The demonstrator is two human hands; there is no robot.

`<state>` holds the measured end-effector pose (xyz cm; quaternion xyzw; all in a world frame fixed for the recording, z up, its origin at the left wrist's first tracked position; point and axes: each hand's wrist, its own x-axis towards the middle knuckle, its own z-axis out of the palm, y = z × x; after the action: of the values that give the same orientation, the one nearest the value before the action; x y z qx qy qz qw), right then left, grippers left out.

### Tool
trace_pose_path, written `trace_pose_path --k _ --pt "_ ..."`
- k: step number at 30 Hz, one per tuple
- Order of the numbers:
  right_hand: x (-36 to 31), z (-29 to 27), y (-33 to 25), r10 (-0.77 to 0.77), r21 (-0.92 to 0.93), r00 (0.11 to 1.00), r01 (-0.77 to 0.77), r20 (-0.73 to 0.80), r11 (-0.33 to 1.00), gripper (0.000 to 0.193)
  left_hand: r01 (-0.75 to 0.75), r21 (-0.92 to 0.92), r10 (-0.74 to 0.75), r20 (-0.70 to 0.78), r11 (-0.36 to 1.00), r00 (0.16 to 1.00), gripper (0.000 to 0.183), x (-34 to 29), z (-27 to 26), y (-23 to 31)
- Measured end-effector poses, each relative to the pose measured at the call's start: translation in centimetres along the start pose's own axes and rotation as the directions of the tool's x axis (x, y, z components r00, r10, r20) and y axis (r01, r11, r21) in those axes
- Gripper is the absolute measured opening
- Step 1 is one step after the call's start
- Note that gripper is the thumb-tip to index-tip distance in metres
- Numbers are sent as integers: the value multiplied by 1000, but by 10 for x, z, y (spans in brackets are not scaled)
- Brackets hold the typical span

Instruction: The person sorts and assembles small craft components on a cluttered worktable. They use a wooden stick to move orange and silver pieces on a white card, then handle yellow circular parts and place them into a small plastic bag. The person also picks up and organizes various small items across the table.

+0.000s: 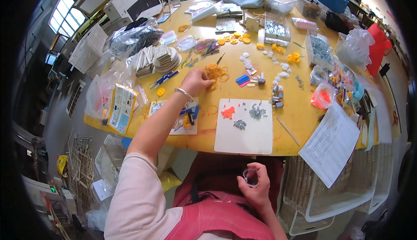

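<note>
My left hand (196, 82) reaches out over the round yellow table (299, 109) and its fingers close on the pile of tan rubber bands (217, 71). A silver bracelet sits on that wrist. My right hand (255, 182) is low in my lap over a red apron, holding a small clear plastic cup (250, 175). In front of me lies a white board (245, 127) with a small heap of orange pieces (228, 111) and two heaps of small grey metal parts (257, 111).
Small parts litter the table: white discs (246, 59), yellow gears (294, 57), a blue and pink block (243, 80), clear boxes of metal parts (276, 28), plastic bags (130, 38). A printed sheet (332, 142) hangs over the right edge. White wire baskets (330, 196) stand below.
</note>
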<state>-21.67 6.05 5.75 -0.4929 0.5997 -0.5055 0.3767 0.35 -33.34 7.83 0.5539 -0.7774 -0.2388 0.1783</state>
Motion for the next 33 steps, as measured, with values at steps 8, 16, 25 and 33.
trace_pose_path --k 8,16,25,33 --pt "-1 -1 6 -46 -11 999 46 -19 999 45 -140 -89 134 -62 986 989 16 -11 10 -4" --pt "-5 -11 13 -20 63 1000 21 -22 998 45 -146 -60 139 -110 987 984 13 -6 15 -25" --pt "-6 -23 31 -48 128 998 53 -42 990 47 -127 -15 126 -90 992 988 17 -15 13 -13" --pt "-5 -34 39 1 169 1000 4 -31 986 47 -197 72 203 -95 978 974 16 -9 12 -21"
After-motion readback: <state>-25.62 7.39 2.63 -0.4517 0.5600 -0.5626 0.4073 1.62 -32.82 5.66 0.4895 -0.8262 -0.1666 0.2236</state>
